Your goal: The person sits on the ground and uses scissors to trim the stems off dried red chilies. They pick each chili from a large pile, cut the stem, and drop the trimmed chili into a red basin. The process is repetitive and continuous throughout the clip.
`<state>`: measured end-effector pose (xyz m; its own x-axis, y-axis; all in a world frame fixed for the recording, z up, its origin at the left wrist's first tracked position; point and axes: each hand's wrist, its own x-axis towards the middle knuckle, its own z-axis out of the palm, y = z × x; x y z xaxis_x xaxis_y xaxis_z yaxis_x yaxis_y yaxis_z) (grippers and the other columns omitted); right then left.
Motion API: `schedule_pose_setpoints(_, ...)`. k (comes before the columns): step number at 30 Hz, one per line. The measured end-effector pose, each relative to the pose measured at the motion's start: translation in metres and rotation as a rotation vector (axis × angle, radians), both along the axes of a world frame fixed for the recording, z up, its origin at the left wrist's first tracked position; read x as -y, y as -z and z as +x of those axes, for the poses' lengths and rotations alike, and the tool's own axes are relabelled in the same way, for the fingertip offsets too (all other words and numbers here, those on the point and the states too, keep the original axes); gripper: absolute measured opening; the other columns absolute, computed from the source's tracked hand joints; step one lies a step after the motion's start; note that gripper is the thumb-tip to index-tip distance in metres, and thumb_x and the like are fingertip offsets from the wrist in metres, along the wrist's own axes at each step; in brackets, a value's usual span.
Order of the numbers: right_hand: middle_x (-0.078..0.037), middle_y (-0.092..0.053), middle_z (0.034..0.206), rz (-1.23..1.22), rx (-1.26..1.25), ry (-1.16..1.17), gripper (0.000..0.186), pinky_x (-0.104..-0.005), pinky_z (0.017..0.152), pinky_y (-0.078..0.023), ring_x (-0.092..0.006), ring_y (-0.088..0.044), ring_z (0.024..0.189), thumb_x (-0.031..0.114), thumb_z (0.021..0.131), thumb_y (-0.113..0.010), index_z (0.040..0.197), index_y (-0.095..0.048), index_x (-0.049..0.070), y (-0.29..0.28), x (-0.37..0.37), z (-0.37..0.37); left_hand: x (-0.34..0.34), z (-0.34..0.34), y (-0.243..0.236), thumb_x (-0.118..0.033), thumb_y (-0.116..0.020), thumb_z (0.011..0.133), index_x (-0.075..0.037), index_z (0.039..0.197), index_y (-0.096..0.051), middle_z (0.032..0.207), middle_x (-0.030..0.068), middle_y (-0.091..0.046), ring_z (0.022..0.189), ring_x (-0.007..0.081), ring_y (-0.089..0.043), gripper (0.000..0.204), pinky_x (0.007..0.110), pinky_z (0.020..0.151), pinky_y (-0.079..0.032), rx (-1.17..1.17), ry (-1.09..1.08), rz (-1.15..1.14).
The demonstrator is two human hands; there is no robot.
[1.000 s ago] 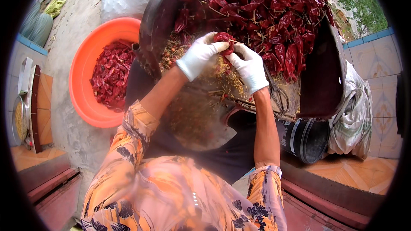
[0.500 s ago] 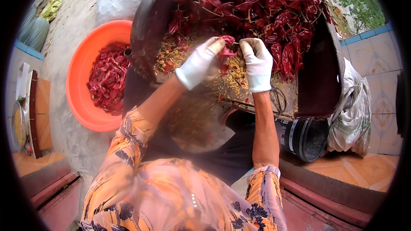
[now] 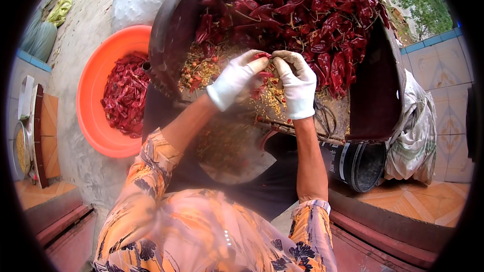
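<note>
In white gloves, both of my hands meet over the front of a dark cart-like container point(image 3: 373, 103). My left hand point(image 3: 236, 77) is closed on a dried red chili pepper point(image 3: 265, 74), part of which hangs below the fingers. My right hand point(image 3: 298, 83) pinches at the pepper's other end, its fingertips against those of the left. The exact grip there is small and partly covered by the gloves. Beyond my hands lies a heap of whole dried chilies point(image 3: 302, 17) with stems. Yellow seeds point(image 3: 270, 99) and red scraps are scattered beneath my hands.
An orange basin point(image 3: 88, 128) holding opened red chili skins point(image 3: 123, 95) stands at the left. A stuffed white sack point(image 3: 138, 0) sits behind it. To the right are a black bucket point(image 3: 360, 166), a pale woven sack point(image 3: 416, 131) and a tiled wall point(image 3: 443, 80).
Both hands have lowered slightly and drawn closer together. The right fingers have moved left onto the pepper, which now shows less between the gloves.
</note>
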<state>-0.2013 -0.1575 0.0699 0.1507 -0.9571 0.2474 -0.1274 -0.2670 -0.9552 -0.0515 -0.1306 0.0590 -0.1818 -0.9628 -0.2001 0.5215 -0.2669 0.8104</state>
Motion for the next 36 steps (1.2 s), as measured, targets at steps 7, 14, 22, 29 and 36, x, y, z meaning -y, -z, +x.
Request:
schedule_pose_setpoints(7, -0.002, -0.068, 0.086, 0.325, 0.228, -0.027, 0.014, -0.0183, 0.053, -0.043, -0.0035, -0.053, 0.059, 0.013, 0.094, -0.063, 0.102, -0.066, 0.002, -0.004, -0.001, 0.0, -0.005, 0.002, 0.005, -0.029, -0.049, 0.102, -0.012, 0.111, -0.059, 0.054, -0.0075, -0.041, 0.035, 0.001, -0.028, 0.022, 0.018, 0.029, -0.02, -0.22, 0.098, 0.101)
schedule_pose_setpoints(14, -0.002, -0.062, 0.087, 0.626, 0.851, -0.353, 0.02, -0.0149, 0.049, -0.038, -0.0058, -0.057, 0.069, 0.018, 0.096, -0.061, 0.111, -0.06, 0.005, 0.025, 0.007, -0.007, -0.014, -0.004, -0.002, -0.03, -0.044, 0.104, -0.009, 0.105, -0.06, 0.052, -0.0079, -0.035, 0.035, 0.0027, -0.026, 0.027, 0.02, 0.03, -0.022, -0.489, 0.087, 0.163)
schedule_pose_setpoints(22, -0.005, -0.066, 0.096, 0.766, 0.934, -0.421, 0.017, -0.0173, 0.042, -0.033, -0.0045, -0.053, 0.059, 0.021, 0.096, -0.059, 0.107, -0.058, 0.008, 0.035, 0.0, -0.002, -0.083, 0.039, -0.02, -0.029, -0.055, 0.098, -0.009, 0.104, -0.059, 0.052, -0.0055, -0.043, 0.037, 0.0049, -0.037, 0.022, 0.02, 0.038, -0.03, 0.014, -0.264, 0.243)
schedule_pose_setpoints(29, -0.01, -0.071, 0.087, -0.047, -0.465, -0.155, 0.025, -0.0364, 0.069, -0.055, -0.0208, -0.067, 0.07, 0.029, 0.094, -0.061, 0.1, -0.07, 0.007, 0.029, -0.003, 0.002, -0.14, 0.233, 0.001, -0.02, -0.072, 0.087, -0.004, 0.128, -0.055, 0.11, 0.0057, -0.061, 0.069, 0.0096, -0.061, 0.047, 0.023, 0.062, -0.052, 0.894, -0.444, 0.173)
schedule_pose_setpoints(36, -0.004, -0.066, 0.073, -0.173, -0.691, 0.359, 0.037, -0.026, 0.057, -0.047, -0.0109, -0.054, 0.058, 0.019, 0.093, -0.065, 0.128, -0.061, 0.011, 0.026, 0.074, -0.005, -0.163, 0.299, 0.045, -0.019, -0.078, 0.08, -0.01, 0.143, -0.042, 0.134, 0.0136, -0.055, 0.113, 0.0192, -0.059, 0.074, 0.027, 0.092, -0.048, 1.885, -0.729, -0.284)
